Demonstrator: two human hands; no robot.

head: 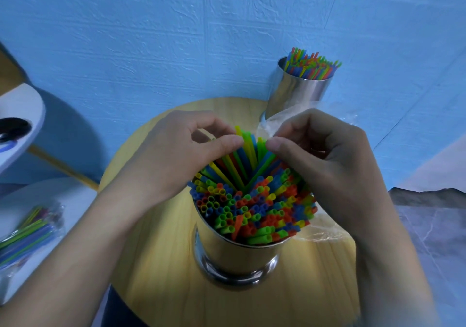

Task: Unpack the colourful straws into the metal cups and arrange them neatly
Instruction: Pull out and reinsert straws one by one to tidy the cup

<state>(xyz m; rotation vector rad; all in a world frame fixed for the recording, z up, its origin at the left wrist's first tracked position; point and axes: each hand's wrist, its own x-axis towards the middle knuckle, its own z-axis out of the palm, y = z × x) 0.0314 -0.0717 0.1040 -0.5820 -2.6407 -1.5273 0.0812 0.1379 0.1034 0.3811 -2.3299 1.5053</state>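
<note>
From the head camera, a round wooden table (156, 263) stands against a blue wall (151, 36), and the near cup (237, 253), a shiny metal one, sits a little toward three o'clock of the table's middle. It is packed with straws (254, 210) in green, yellow, orange, red and blue, their open ends pointing up at the camera. At the cup's twelve o'clock side a bundle of raised straws (248, 155) leans out above the rest, fanned and tilted toward the wall. The left hand (176, 150) comes in from eight o'clock, its thumb and curled forefinger pinching the bundle's tips from the left. The right hand (327, 155) comes in from four o'clock with fingers curled, its thumb pressed to the same tips from the right; the two thumbs are close together, with only straws between them. At one o'clock, on the table's far edge by the wall, the far cup (300, 92) stands upright, also full of straws. A clear wrapper (277, 122) lies crumpled between that cup and the right hand; whether the fingers touch it I cannot tell. At nine o'clock, off the table, a packet of straws (27, 233) lies on a white surface (50, 200)
</note>
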